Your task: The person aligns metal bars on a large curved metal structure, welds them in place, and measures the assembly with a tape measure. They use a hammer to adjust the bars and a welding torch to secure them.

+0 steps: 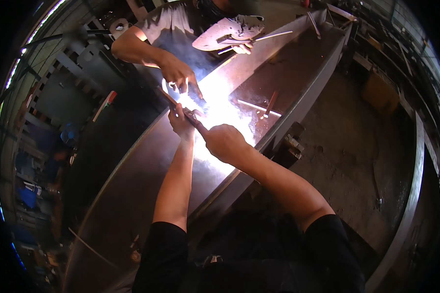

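Note:
A flat, brownish metal bar (170,100) slants across the steel beam, right beside a blinding welding glare (220,112). My left hand (182,125) is closed around the bar from below, fingers wrapped over it. At the bar's near end my right hand (225,141) is closed too, its fingertips on the bar. Glare and smoke wash out the spot just beyond my hands. Across from me, a co-worker's hand (180,72) reaches down to the bright spot; what it holds is lost in the light. The co-worker's other hand (242,48) holds a welding shield (225,35) and thin rods.
The long steel beam (298,115) with raised flanges runs diagonally beneath my arms. Inside it lie a pale rod (259,107) and a reddish metal piece (271,101). A long metal bar (415,161) curves along the right side. Blue items (28,197) stand far left.

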The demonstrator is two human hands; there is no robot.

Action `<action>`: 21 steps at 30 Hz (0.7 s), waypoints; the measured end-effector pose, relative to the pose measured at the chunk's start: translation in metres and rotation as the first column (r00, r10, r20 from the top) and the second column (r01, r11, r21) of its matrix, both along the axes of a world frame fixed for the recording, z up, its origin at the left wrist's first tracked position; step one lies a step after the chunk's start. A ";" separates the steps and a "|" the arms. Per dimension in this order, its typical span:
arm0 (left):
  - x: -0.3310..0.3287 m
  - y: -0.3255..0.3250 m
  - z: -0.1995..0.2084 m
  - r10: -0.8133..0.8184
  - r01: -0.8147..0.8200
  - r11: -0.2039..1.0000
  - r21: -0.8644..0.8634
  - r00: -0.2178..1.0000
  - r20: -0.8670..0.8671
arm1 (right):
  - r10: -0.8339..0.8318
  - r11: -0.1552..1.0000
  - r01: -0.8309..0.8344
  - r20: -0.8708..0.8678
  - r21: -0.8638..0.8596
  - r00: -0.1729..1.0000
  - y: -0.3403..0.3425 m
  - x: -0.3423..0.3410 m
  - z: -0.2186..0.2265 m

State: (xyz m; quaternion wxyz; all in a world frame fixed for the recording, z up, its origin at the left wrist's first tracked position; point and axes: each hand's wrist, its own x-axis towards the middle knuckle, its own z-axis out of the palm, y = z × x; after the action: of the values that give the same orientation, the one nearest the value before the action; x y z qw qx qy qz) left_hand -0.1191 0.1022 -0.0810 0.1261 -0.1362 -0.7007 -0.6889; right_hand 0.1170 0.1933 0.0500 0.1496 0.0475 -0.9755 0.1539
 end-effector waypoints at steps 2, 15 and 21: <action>0.009 0.005 0.010 -0.079 0.078 0.991 0.108 0.997 0.001 | -0.014 1.000 0.014 0.010 0.017 1.000 0.001 0.001 0.004; 0.014 0.006 0.024 -0.032 0.027 0.994 0.108 0.998 0.046 | -0.040 0.999 0.041 -0.012 0.021 0.999 -0.001 -0.011 -0.012; -0.019 0.010 0.003 -0.064 -0.074 0.927 -0.367 0.935 -0.349 | -0.099 0.992 0.097 -0.014 -0.075 0.995 0.011 0.003 0.000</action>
State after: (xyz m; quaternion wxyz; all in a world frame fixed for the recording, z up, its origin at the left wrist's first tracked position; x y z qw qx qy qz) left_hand -0.1385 0.1125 -0.0780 0.2236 -0.2777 -0.7853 -0.5061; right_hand 0.1197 0.2043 0.0496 0.1672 -0.0048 -0.9689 0.1823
